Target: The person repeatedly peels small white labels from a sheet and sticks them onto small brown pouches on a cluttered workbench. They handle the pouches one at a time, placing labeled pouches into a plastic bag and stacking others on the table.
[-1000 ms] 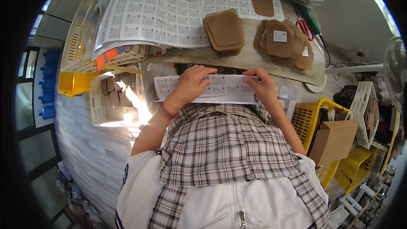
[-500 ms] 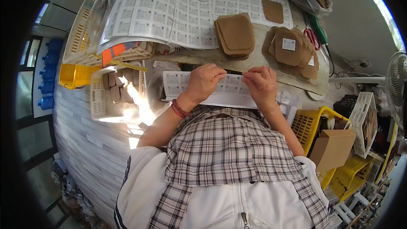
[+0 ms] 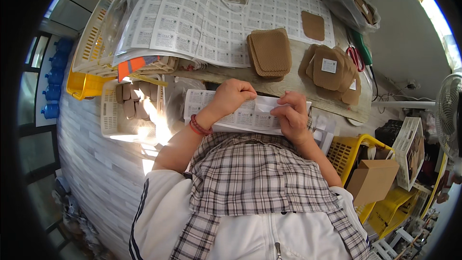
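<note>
A printed sheet of labels (image 3: pixel 202 98) lies across my lap just below the table edge. My left hand (image 3: pixel 228 102) is closed in a pinch at the upper part of this sheet, a red bead bracelet on its wrist. To its right, my right hand (image 3: pixel 294 117) has its fingers curled together over the sheet's right part; what they hold, if anything, is too small to make out. A white unprinted patch shows between the two hands. Beyond them, a stack of brown textured pads (image 3: pixel 270 54) sits on the table, left of a spread pile of brown pads (image 3: pixel 332 77) with white labels.
Large label sheets (image 3: pixel 180 17) cover the table's back left. One brown pad (image 3: pixel 313 25) lies on another sheet. Red-handled scissors (image 3: pixel 355 58) and a plastic bag (image 3: pixel 344 2) are at right. Yellow crate (image 3: pixel 342 150), carton (image 3: pixel 376 179), fan (image 3: pixel 450 110) and white basket (image 3: pixel 109 113) stand around me.
My right hand has come down and slightly left, its fingers now lower over the sheet. My left hand stays near the sheet's top. The view has shifted slightly.
</note>
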A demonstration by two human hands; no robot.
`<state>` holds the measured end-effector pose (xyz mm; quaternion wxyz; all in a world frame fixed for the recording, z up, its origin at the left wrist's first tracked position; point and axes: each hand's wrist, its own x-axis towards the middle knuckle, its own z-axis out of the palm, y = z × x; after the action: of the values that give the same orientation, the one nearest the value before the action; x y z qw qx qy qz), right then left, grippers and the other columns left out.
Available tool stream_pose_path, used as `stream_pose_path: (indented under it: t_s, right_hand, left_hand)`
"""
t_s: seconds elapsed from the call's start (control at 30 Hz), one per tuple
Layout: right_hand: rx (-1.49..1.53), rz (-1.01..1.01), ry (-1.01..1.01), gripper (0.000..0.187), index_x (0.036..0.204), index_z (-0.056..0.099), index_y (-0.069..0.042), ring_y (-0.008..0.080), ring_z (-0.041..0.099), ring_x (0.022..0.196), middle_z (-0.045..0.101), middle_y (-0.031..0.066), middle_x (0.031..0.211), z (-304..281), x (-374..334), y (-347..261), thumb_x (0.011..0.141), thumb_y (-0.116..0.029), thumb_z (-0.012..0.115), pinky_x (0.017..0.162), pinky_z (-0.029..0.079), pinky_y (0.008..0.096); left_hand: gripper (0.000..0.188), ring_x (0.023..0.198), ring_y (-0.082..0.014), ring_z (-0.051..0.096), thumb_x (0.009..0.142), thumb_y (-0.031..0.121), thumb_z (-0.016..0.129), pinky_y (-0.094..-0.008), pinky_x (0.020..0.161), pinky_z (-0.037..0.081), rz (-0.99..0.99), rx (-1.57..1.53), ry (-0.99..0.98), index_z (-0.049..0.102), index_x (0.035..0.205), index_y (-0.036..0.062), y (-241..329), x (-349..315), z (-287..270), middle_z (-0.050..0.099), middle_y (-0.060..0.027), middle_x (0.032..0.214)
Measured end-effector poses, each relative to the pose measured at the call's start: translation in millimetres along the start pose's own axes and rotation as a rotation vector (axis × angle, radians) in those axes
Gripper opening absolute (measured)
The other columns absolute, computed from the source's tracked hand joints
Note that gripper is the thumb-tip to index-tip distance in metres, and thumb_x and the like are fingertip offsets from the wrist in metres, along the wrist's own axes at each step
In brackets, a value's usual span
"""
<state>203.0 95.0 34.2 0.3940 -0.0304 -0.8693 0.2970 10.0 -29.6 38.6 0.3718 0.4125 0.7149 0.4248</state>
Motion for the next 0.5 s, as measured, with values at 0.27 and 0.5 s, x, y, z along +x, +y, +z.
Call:
stream_pose_path:
  t_s: [0.27,0.5]
  right_hand:
    - [0.711,0.685,0.233,0.006,0.092,0.061,-0.003,0.0090,0.052,0.086,0.056,0.0006,0.091,-32,57,25,0.092,-0.007,0.066,0.078,0.043,0.0234]
    - [0.393,0.737,-0.098,0.008,0.092,0.061,-0.002,0.0068,0.048,0.072,0.057,-0.0018,0.078,-7,121,98,0.094,-0.009,0.064,0.066,0.042,0.0228]
  left_hand:
    - [0.009,0.096,-0.0300,0.063,0.085,0.007,0.062,-0.0382,0.085,0.049,0.393,0.442,0.193,0.063,0.082,-0.0008,25,-6,-11,0.068,-0.0159,0.102]
    - [0.007,0.130,-0.0421,0.047,0.084,0.003,0.056,-0.0518,0.111,0.035,0.638,0.568,0.270,0.057,0.080,-0.0021,27,30,-1,0.054,-0.0250,0.133]
